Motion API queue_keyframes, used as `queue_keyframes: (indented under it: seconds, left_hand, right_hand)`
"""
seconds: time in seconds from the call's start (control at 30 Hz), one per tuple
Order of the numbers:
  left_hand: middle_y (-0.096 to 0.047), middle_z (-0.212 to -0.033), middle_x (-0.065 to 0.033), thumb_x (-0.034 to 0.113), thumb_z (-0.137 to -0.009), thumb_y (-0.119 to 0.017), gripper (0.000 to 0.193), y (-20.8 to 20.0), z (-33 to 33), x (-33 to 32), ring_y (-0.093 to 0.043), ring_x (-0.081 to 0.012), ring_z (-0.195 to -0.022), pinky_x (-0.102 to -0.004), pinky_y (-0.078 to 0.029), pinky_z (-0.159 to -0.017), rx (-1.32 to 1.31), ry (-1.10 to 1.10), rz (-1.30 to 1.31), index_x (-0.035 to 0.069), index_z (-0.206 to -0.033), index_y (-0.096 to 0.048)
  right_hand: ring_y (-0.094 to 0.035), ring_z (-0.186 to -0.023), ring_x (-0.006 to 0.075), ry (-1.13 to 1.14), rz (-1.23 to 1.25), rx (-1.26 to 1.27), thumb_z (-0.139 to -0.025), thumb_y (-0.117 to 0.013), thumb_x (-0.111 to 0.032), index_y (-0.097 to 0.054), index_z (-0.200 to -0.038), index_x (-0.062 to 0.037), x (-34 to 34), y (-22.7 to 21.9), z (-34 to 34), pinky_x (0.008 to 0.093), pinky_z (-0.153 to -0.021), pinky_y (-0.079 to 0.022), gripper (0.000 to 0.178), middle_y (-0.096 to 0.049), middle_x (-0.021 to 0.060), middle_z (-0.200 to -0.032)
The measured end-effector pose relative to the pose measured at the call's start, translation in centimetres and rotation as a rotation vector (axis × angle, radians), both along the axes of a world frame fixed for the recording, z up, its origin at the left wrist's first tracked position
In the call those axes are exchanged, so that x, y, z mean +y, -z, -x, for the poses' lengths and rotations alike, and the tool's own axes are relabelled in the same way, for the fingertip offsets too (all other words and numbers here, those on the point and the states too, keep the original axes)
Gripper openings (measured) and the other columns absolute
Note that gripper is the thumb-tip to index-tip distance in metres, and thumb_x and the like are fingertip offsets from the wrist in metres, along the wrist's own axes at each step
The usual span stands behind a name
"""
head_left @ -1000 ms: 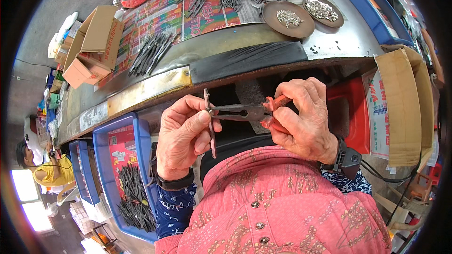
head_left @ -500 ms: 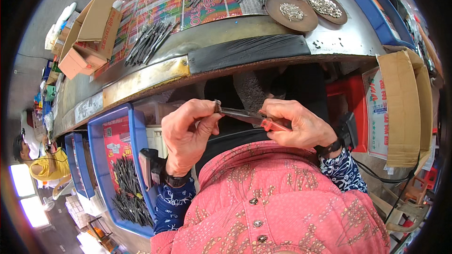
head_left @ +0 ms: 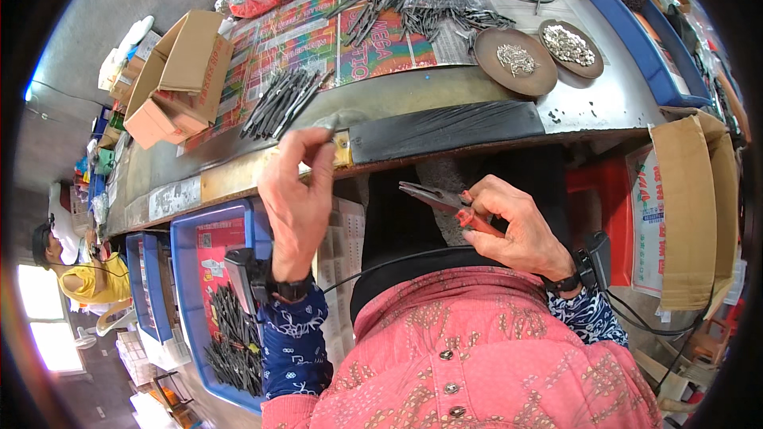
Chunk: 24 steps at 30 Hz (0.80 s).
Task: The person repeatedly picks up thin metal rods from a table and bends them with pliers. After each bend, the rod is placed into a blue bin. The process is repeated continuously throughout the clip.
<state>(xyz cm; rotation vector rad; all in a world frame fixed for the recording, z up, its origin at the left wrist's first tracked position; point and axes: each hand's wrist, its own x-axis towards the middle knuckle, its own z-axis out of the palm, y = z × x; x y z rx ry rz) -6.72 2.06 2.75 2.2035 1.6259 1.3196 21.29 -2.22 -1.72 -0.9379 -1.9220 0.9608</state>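
Red grips mark the pliers (head_left: 433, 197) in the right hand (head_left: 515, 226), whose fingers are curled around those handles. The jaws are dark grey metal, long and slender, pointing away to the left; whether their tips meet is hard to tell. The pliers hang in the air just off the front edge of the desk (head_left: 465, 130), above the person's lap.

The left hand (head_left: 296, 199) has thumb and fingers pressed together, pinching a small greyish piece (head_left: 333, 122), too blurred to show its form, over the front edge, left of the black section.

Just beyond lies a bundle of slim strips (head_left: 284, 105), mostly matte black with some greyer ones, laid roughly side by side. Toward the desk's right end, two brown dishes (head_left: 526, 86) hold small silvery bits (head_left: 517, 59).
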Motion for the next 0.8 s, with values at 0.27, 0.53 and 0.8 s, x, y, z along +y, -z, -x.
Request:
queue_keyframes:
  seconds: [0.27,0.53,0.8]
  left_hand:
    - [-0.064,-0.079,-0.0129,0.005,-0.09,-0.068,0.012,1.4,2.9,7.0,-0.058,-0.0206,-0.064,-0.0327,-0.048,-0.062,-0.021,-0.047,0.08,-0.001,-0.1,-0.062]
    - [-0.062,-0.09,-0.0159,0.015,-0.086,-0.071,0.019,2.2,2.8,10.5,-0.062,-0.0387,-0.081,-0.0462,-0.048,-0.068,0.439,-0.143,-0.038,0.004,-0.101,-0.066]
    - [-0.058,-0.089,-0.0145,0.009,-0.087,-0.066,0.011,2.5,2.2,10.3,-0.062,-0.0406,-0.078,-0.0496,-0.049,-0.065,0.535,-0.151,-0.013,0.008,-0.098,-0.063]
  right_hand:
    - [-0.057,-0.078,0.031,0.061,-0.095,-0.052,-0.069,-0.074,-0.004,-0.056,-0.079,-0.0026,0.7,0.9,0.2,0.0404,-0.068,-0.046,0.021,-0.056,0.0111,-0.084]
    - [-0.059,-0.077,0.0311,0.065,-0.091,-0.042,-0.069,-0.072,-0.004,-0.056,-0.079,-0.0023,1.4,1.7,0.2,0.0408,-0.068,-0.048,0.019,-0.057,0.0109,-0.084]
    - [-0.063,-0.083,0.0291,0.043,-0.041,-0.039,-0.067,-0.077,-0.001,-0.062,-0.081,-0.0005,1.5,2.3,-0.1,0.0367,-0.07,-0.05,0.02,-0.062,0.0133,-0.09]
